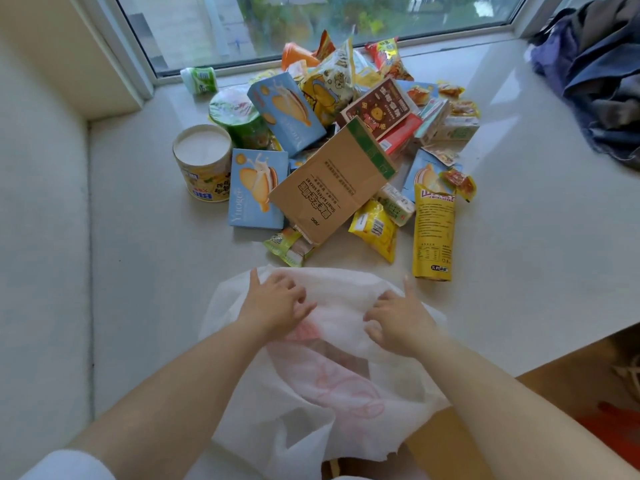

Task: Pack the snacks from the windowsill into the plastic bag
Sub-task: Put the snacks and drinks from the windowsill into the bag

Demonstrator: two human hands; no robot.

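Observation:
A white plastic bag (332, 393) with faint red print lies crumpled at the near edge of the windowsill (138, 271). My left hand (277, 303) and my right hand (398, 317) rest on its upper part, fingers curled into the thin film. Beyond the bag lies a heap of snacks: a brown cardboard box (332, 181), two light blue biscuit boxes (256, 188) (287, 112), a yellow round tub (204, 164), a green cup (239, 116), a tall yellow pouch (434, 230), a small yellow packet (375, 230) and several more packets behind.
The window pane (311, 22) closes off the far side. A pile of dark clothes (595, 74) lies at the far right of the sill. A small white and green pack (200, 79) sits by the frame. The sill's front edge runs down to the right.

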